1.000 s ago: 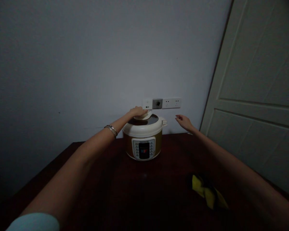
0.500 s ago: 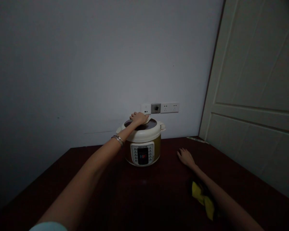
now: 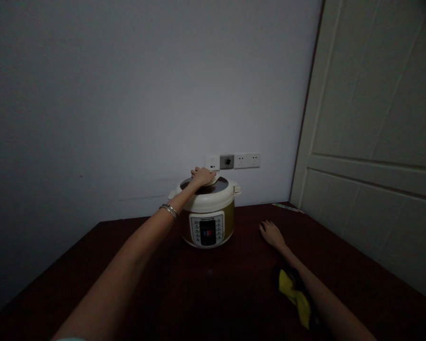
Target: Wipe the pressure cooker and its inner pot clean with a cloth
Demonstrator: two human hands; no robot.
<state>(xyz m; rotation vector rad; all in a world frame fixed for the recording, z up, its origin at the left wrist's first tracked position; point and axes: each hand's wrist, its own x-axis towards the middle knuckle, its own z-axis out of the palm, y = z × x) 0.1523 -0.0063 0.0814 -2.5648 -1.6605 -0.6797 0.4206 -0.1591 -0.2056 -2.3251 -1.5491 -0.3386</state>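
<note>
A white and gold electric pressure cooker (image 3: pixel 228 220) stands on the dark red table (image 3: pixel 199 289), its control panel facing me. The lid (image 3: pixel 206 203) sits on top of it. My left hand (image 3: pixel 203 176) is closed over the pale handle on the lid, with a bracelet (image 3: pixel 169 210) at the wrist. To the right of the cooker my right hand (image 3: pixel 271 234) lies on the tabletop, fingers stretched out and holding nothing. A yellow and black cloth item (image 3: pixel 294 296) is beside my right forearm; its kind I cannot make out.
Sockets and a grey switch plate (image 3: pixel 227 161) are set in the wall just behind the cooker. A pale panelled door (image 3: pixel 372 166) borders the table on the right. Near the back right edge lies a thin flat strip (image 3: pixel 287 207).
The whole view has shifted slightly, so the cooker appears a little further left. My left hand stays on the lid handle and my right hand stays on the table.
</note>
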